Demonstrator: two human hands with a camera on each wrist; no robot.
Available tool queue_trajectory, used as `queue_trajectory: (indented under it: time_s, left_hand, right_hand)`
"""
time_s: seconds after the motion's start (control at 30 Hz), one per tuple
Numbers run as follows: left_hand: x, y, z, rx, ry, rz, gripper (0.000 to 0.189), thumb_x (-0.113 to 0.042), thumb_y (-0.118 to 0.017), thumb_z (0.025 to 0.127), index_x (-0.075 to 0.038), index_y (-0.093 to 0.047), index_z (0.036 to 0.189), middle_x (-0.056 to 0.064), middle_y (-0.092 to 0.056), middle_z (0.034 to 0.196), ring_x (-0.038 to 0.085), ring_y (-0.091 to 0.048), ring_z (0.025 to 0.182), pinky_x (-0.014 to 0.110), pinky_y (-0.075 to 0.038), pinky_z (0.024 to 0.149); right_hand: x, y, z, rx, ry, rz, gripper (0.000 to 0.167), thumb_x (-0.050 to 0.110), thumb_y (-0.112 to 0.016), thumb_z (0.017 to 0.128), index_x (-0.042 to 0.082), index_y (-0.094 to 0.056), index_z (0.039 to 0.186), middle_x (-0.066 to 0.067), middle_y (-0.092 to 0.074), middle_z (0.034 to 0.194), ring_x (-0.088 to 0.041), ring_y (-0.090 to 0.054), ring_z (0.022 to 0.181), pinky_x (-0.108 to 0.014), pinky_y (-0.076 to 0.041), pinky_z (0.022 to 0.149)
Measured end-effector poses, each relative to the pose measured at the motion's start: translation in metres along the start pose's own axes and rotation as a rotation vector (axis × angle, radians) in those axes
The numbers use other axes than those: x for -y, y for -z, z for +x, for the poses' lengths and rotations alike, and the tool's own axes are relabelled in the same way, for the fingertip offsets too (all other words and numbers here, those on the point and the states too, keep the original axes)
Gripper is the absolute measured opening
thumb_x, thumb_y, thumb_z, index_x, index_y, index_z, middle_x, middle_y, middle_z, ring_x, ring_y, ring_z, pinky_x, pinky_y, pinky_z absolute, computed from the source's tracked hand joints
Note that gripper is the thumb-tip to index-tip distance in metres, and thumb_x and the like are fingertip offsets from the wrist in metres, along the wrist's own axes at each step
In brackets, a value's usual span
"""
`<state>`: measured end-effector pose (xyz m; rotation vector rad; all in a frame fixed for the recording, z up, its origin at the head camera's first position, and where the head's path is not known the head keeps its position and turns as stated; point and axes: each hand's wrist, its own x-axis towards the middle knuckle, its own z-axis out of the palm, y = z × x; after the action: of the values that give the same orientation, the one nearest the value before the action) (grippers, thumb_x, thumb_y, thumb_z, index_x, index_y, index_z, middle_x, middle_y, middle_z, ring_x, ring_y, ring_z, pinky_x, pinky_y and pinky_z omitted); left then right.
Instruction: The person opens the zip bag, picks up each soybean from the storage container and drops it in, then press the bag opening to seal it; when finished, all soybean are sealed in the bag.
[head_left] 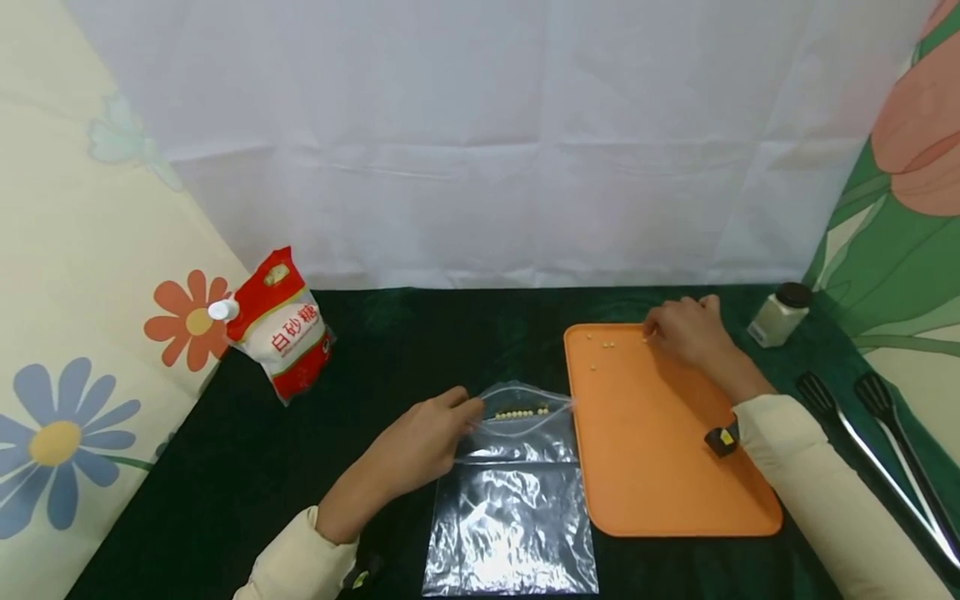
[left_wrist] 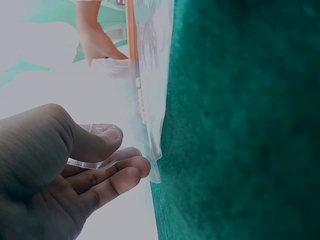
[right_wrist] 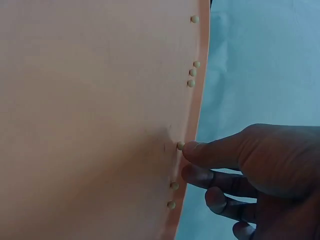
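Orange tray (head_left: 660, 475), right of centre: its left edge meets the mouth of the clear bag (head_left: 510, 533), lower centre. Left hand (head_left: 427, 437) pinches that mouth. Right hand (head_left: 688, 333), fingers apart and loosely bent, has its thumb at a small ball (right_wrist: 180, 145) by the tray's upper edge. Wide green cloth (head_left: 390, 350) separates bag from red packet (head_left: 288, 333), left. Bagged balls (head_left: 521, 414) are hard to count; tongs (head_left: 819, 396) run off lower right.

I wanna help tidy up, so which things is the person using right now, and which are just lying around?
In use, it seems:
clear bag, its edge pinched by the left hand
orange tray
pale balls, on the tray and in the bag; the right hand is at one

Just lying around, untouched:
red-and-white packet
dark-lidded jar
tongs
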<state>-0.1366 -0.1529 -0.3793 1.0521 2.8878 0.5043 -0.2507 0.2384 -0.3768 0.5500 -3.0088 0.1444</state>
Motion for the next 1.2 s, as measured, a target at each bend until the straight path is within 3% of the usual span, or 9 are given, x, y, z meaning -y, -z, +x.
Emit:
queue_trajectory:
  time_s: [0.2,0.4,0.5,0.63,0.73,0.87,0.97,1.13,1.2]
  left_hand:
    - [0.0,-0.001,0.001,0.001,-0.012,0.0,0.025,-0.003,-0.069,0.089,-0.019,-0.063,0.108,-0.007,-0.056,0.096,0.004,-0.06,0.08,0.016,-0.05,0.064]
    - [0.0,-0.001,0.0,0.009,-0.012,-0.016,0.025,-0.003,-0.068,0.09,-0.018,-0.063,0.109,-0.008,-0.055,0.095,0.003,-0.057,0.078,0.017,-0.05,0.063]
    - [0.0,-0.002,-0.001,0.013,-0.01,-0.031,0.024,-0.003,-0.068,0.091,-0.018,-0.063,0.109,-0.008,-0.055,0.095,0.003,-0.057,0.078,0.018,-0.05,0.063]
    - [0.0,-0.004,-0.003,0.009,-0.01,-0.033,0.022,-0.004,-0.067,0.093,-0.018,-0.063,0.108,-0.008,-0.055,0.095,0.003,-0.057,0.077,0.018,-0.05,0.063]
    - [0.0,-0.004,-0.003,0.002,-0.01,-0.029,0.021,-0.004,-0.067,0.092,-0.019,-0.063,0.108,-0.008,-0.055,0.095,0.003,-0.057,0.078,0.018,-0.051,0.064]
    - [0.001,-0.004,-0.003,0.003,-0.009,-0.022,0.022,-0.004,-0.068,0.092,-0.019,-0.063,0.107,-0.008,-0.056,0.096,0.003,-0.058,0.079,0.018,-0.051,0.064]
    - [0.001,-0.003,-0.002,0.005,-0.008,-0.018,0.023,-0.004,-0.068,0.091,-0.019,-0.063,0.107,-0.008,-0.055,0.096,0.003,-0.058,0.078,0.018,-0.051,0.065]
    - [0.001,-0.001,-0.001,0.005,-0.005,-0.025,0.024,-0.004,-0.069,0.091,-0.02,-0.064,0.108,-0.008,-0.055,0.096,0.003,-0.058,0.079,0.017,-0.051,0.065]
    - [0.001,0.0,-0.001,0.005,-0.004,-0.024,0.024,-0.004,-0.069,0.09,-0.02,-0.064,0.109,-0.008,-0.055,0.096,0.003,-0.058,0.079,0.017,-0.051,0.066]
  right_hand:
    - [-0.004,-0.007,0.003,0.027,-0.006,0.017,0.013,0.018,-0.07,0.094,0.013,-0.074,0.105,-0.005,-0.072,0.097,-0.029,-0.059,0.083,-0.056,-0.03,0.082]
    - [0.0,-0.008,-0.001,-0.038,0.01,0.024,0.01,0.019,-0.072,0.093,0.013,-0.074,0.101,-0.003,-0.072,0.091,-0.028,-0.058,0.082,-0.056,-0.03,0.082]
    - [0.007,-0.003,-0.003,-0.073,0.044,0.163,0.012,0.022,-0.07,0.095,0.013,-0.073,0.102,0.0,-0.069,0.09,-0.023,-0.056,0.078,-0.051,-0.029,0.079]
    - [0.021,0.005,-0.008,-0.06,0.092,0.511,0.021,0.034,-0.066,0.097,0.017,-0.071,0.108,0.003,-0.066,0.096,-0.019,-0.056,0.084,-0.043,-0.038,0.08]
    - [0.031,0.009,-0.014,-0.016,0.086,0.781,0.026,0.041,-0.066,0.096,0.02,-0.07,0.111,0.0,-0.065,0.103,-0.025,-0.058,0.092,-0.044,-0.049,0.078]
    - [0.043,0.009,-0.022,0.079,0.091,1.078,0.028,0.035,-0.067,0.097,0.015,-0.067,0.117,-0.016,-0.063,0.114,-0.043,-0.057,0.101,-0.051,-0.054,0.083]
    - [0.052,0.006,-0.025,0.133,0.129,1.186,0.03,0.027,-0.066,0.098,0.007,-0.065,0.119,-0.023,-0.061,0.118,-0.047,-0.055,0.104,-0.05,-0.054,0.087]
    - [0.066,0.002,-0.025,0.17,0.225,1.191,0.025,0.021,-0.065,0.099,0.003,-0.066,0.116,-0.02,-0.063,0.113,-0.041,-0.055,0.102,-0.048,-0.052,0.09]
    - [0.072,0.002,-0.026,0.186,0.254,1.161,0.022,0.022,-0.065,0.099,0.008,-0.068,0.115,-0.017,-0.064,0.112,-0.037,-0.056,0.1,-0.045,-0.052,0.088]
